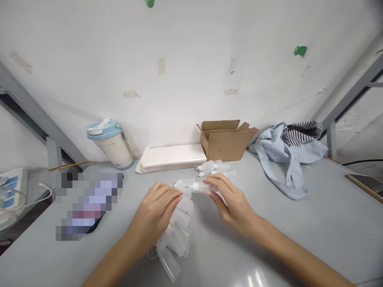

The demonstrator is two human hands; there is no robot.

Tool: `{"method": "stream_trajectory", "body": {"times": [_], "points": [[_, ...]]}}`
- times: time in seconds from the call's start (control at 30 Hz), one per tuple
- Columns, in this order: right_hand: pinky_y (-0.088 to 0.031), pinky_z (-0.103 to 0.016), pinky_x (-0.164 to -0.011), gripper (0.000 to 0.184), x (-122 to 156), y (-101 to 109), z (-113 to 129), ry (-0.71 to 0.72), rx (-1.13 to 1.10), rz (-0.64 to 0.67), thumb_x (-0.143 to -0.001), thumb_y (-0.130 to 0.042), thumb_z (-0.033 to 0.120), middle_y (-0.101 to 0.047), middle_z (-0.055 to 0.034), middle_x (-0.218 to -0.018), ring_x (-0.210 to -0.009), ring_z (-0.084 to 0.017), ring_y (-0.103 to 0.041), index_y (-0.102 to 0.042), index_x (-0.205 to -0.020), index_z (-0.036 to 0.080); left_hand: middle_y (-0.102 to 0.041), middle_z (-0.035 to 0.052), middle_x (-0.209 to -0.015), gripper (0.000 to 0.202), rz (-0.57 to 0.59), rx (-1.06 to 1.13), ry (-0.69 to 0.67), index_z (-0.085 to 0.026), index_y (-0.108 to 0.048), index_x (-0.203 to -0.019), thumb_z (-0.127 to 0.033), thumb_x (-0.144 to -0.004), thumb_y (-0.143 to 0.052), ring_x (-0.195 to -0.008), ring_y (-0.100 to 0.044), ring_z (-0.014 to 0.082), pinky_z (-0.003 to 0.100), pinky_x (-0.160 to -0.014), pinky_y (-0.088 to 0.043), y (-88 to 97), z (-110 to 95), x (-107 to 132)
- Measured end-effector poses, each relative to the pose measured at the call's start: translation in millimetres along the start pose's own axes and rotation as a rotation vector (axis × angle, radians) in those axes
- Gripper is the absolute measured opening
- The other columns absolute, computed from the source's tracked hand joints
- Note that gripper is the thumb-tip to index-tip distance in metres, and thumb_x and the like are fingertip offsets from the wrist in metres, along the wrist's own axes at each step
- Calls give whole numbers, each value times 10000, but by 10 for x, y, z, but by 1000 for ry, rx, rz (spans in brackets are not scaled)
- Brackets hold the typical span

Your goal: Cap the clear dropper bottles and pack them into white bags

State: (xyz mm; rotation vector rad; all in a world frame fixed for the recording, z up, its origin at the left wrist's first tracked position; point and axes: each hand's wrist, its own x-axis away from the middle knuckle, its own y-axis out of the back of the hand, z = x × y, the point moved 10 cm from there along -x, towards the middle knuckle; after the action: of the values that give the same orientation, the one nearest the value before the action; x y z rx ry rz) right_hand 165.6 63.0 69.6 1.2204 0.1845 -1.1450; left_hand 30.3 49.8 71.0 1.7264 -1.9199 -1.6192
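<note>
My right hand [230,201] grips a small translucent needle-tip bottle [201,187] between thumb and fingers. The bottle lies sideways in the air, its thin metal needle pointing left. Facing that needle, my left hand [160,207] has thumb and fingertips pinched together; whatever is between them is too small to make out. Beneath and beside the left hand runs a row of similar clear bottles [170,263], partly covered by it. A second group of such bottles [206,169] lies behind my right hand.
Along the wall stand a blue-lidded cup [112,145], a flat white box [176,155], an open cardboard box [229,145] and a light-blue cloth bag [287,155]. A blurred-out device [92,203] lies left; a phone-like object [366,185] lies at the right edge. A power strip [12,189] sits far left.
</note>
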Motion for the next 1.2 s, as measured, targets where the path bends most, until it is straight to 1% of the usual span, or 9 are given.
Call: {"method": "stream_trajectory", "body": {"times": [0.13, 0.27, 0.4, 0.57, 0.7, 0.87, 1.03, 1.2], "points": [[-522, -317, -750, 279, 16, -6, 15, -9, -58, 4, -912, -416, 89, -539, -114, -1051, -960, -195, -561, -447, -1172, 185, -663, 42, -811, 150, -26, 23, 43, -185, -634, -896, -147, -885, -490, -795, -542, 186, 296, -689, -461, 32, 21, -12], [-523, -329, -756, 269, 23, -2, 21, -25, -92, -4, -911, -422, 100, -554, -106, -1040, -958, -199, -565, -458, -1158, 200, -670, 40, -807, 156, -30, 76, 114, -200, -650, -884, -191, -889, -494, -788, -561, 188, 289, -672, -476, 44, 77, -16], [-523, -331, -760, 263, 10, 7, 38, -31, -121, -4, -906, -431, 109, -571, -99, -1026, -935, -194, -574, -471, -1150, 200, -681, 41, -814, 157, -38, 116, 128, -205, -665, -905, -201, -881, -509, -789, -576, 187, 288, -680, -481, 48, 84, -13], [-528, -326, -730, 245, -3, 39, 42, -57, -130, -9, -906, -422, 127, -583, -94, -1012, -907, -194, -583, -492, -1127, 209, -682, 29, -795, 163, -15, 168, 193, -219, -677, -873, -236, -879, -515, -778, -581, 185, 289, -679, -474, 29, 141, 0], [-523, -313, -725, 237, -6, 42, 56, -57, -136, -3, -897, -434, 120, -584, -89, -996, -899, -188, -580, -505, -1109, 201, -673, 11, -776, 160, -14, 207, 262, -223, -683, -887, -247, -877, -526, -764, -577, 171, 279, -683, -461, 49, 185, 13], [-523, -310, -704, 230, -15, 37, 64, -60, -140, 1, -900, -435, 127, -591, -87, -984, -866, -183, -584, -508, -1104, 202, -675, 15, -768, 178, 1, 230, 281, -216, -694, -866, -266, -876, -523, -746, -576, 172, 280, -678, -454, 52, 168, 1], [-530, -316, -695, 220, -16, 84, 73, -64, -124, -27, -907, -421, 151, -605, -87, -975, -867, -193, -601, -520, -1094, 211, -671, 16, -747, 202, 6, 227, 305, -221, -701, -882, -285, -880, -510, -733, -575, 176, 284, -671, -454, 71, 192, -10], [-532, -311, -691, 219, -14, 80, 68, -80, -140, -26, -904, -428, 151, -602, -83, -972, -862, -190, -599, -521, -1092, 214, -667, 10, -730, 206, 54, 247, 293, -224, -703, -857, -291, -881, -509, -725, -560, 174, 284, -679, -450, 55, 164, -25]]}}
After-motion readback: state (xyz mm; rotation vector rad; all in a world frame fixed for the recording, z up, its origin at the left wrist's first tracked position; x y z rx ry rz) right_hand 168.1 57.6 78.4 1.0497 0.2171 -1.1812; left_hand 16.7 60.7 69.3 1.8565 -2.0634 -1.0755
